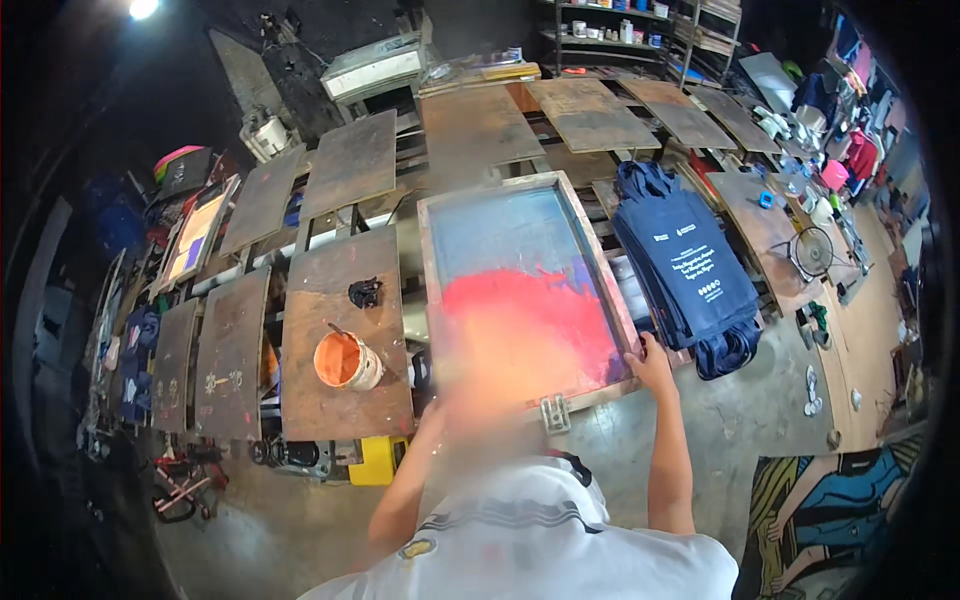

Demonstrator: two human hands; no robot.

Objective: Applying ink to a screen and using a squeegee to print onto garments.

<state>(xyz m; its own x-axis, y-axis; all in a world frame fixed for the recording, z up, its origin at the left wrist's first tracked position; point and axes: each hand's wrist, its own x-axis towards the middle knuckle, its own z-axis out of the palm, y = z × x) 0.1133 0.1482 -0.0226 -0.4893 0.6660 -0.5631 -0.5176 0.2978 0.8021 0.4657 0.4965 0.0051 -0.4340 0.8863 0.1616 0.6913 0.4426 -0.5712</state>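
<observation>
A wooden-framed printing screen (596,270) lies before me, its mesh smeared with red-pink and orange ink, with a little purple at the right. My right hand (653,364) is closed on the frame's near right edge, thumb on top. Close to the frame's near left corner is my left hand (431,414); a blurred smear over the picture hides its fingers and part of the mesh. A metal hinge clamp (555,413) sits on the frame's near edge. Right of the screen lies a stack of navy cloth bags (690,260) with white print.
On the brown board (300,275) to my left stand a tub of orange ink (347,361) and a crumpled black item (365,293). More boards stand in rows beyond. A fan (811,252) is at right, shelves with containers (610,35) at the back, a yellow box (378,461) below.
</observation>
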